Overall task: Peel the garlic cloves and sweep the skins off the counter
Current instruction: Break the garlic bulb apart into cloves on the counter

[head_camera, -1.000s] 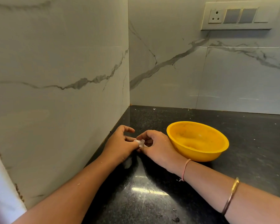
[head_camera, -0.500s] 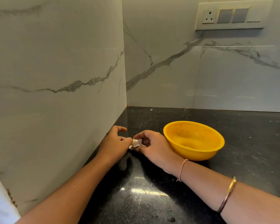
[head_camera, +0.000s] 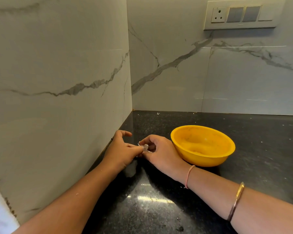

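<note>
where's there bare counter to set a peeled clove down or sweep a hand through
Crowded: by the left wall, where left hand and right hand pinch the garlic clove beside the yellow bowl. Free: the counter right of the bowl; the strip between bowl and back wall; the glossy patch nearer you than the hands.

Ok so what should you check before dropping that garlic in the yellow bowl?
1. The left hand and right hand pinch the garlic clove: ok.
2. Clove fully peeled: cannot tell, fingers hide most of it.
3. The yellow bowl stands upright beside the right hand: ok.
4. Room in the bowl: ok.
5. The counter is free of skins: not ok, pale flecks lie on it.
</note>
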A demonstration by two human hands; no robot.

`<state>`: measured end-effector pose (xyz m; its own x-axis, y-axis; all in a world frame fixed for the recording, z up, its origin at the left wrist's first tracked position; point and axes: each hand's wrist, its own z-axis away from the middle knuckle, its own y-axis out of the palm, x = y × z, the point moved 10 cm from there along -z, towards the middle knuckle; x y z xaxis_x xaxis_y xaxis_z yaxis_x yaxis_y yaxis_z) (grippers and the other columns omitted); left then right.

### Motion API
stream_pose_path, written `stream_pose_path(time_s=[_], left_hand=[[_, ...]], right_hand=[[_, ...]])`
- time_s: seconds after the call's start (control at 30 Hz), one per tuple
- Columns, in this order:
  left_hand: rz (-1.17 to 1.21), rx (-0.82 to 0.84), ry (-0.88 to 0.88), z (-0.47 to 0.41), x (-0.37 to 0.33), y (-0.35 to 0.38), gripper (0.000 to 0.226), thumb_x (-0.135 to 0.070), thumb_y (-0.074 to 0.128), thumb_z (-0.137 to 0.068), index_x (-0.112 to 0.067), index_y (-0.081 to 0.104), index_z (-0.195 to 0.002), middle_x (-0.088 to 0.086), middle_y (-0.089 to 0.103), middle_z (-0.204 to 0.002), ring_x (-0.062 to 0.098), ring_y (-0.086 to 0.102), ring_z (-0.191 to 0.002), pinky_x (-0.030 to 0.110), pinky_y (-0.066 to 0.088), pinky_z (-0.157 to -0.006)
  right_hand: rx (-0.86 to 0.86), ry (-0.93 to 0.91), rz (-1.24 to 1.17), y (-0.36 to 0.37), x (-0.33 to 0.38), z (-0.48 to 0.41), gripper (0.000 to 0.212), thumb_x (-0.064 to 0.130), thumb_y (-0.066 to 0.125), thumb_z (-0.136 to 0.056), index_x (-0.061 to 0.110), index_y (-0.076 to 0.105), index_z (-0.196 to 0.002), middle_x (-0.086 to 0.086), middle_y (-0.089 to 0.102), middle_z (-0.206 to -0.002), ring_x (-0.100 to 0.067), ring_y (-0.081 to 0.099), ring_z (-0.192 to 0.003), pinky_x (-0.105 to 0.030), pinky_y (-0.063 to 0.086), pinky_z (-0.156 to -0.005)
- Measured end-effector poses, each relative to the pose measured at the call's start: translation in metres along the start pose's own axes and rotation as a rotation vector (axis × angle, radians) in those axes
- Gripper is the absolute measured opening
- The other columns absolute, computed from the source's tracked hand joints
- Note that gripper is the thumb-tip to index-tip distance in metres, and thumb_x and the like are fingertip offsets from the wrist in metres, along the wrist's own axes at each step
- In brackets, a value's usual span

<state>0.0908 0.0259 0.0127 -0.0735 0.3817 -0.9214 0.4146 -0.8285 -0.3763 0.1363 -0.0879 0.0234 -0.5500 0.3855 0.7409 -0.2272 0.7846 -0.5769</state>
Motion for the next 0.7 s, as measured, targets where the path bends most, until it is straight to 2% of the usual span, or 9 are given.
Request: stream_pose_path(time_s=[0.2, 0.37, 0.57, 0.7], left_hand=[[-0.027, 0.008, 0.016, -0.0041, 0.0026, 0.0050, 0.054, -0.027, 0.075, -0.077, -0.025, 0.036, -0.114, 0.002, 0.072, -0.085, 0.015, 0.066, -0.086, 0.030, 0.049, -0.081], [-0.043, 0.014, 0.027, -0.0042, 0.0017, 0.0057, 0.052, -0.028, 0.074, -0.079, -0.026, 0.035, -0.114, 0.001, 0.071, -0.087, 0.014, 0.065, -0.088, 0.025, 0.045, -0.073], [-0.088, 0.012, 0.034, -0.0039, -0.0020, 0.0067, 0.048, -0.026, 0.073, -0.080, -0.027, 0.035, -0.110, 0.001, 0.070, -0.087, 0.014, 0.064, -0.086, 0.031, 0.049, -0.081], [-0.111, 0.014, 0.026, -0.0045, -0.0036, 0.0091, 0.046, -0.025, 0.072, -0.080, -0.025, 0.036, -0.110, 0.003, 0.069, -0.089, 0.015, 0.063, -0.086, 0.030, 0.049, -0.079]], right_hand=[[-0.013, 0.025, -0.053, -0.0006, -0.0021, 0.0000, 0.022, 0.007, 0.068, -0.081, 0.017, 0.067, -0.101, 0.000, 0.068, -0.102, -0.010, 0.063, -0.094, -0.027, 0.055, -0.085], [-0.016, 0.038, -0.086, -0.0010, -0.0040, -0.0001, 0.022, 0.006, 0.069, -0.081, 0.018, 0.067, -0.100, 0.001, 0.068, -0.101, -0.009, 0.063, -0.093, -0.026, 0.055, -0.084], [-0.005, 0.049, -0.117, 0.0013, -0.0055, -0.0003, 0.024, 0.003, 0.068, -0.080, 0.020, 0.067, -0.097, 0.001, 0.069, -0.096, -0.009, 0.064, -0.090, -0.027, 0.056, -0.081], [-0.013, 0.048, -0.103, -0.0002, -0.0054, -0.0003, 0.025, 0.001, 0.067, -0.080, 0.020, 0.067, -0.097, 0.002, 0.069, -0.097, -0.010, 0.064, -0.092, -0.027, 0.055, -0.082]])
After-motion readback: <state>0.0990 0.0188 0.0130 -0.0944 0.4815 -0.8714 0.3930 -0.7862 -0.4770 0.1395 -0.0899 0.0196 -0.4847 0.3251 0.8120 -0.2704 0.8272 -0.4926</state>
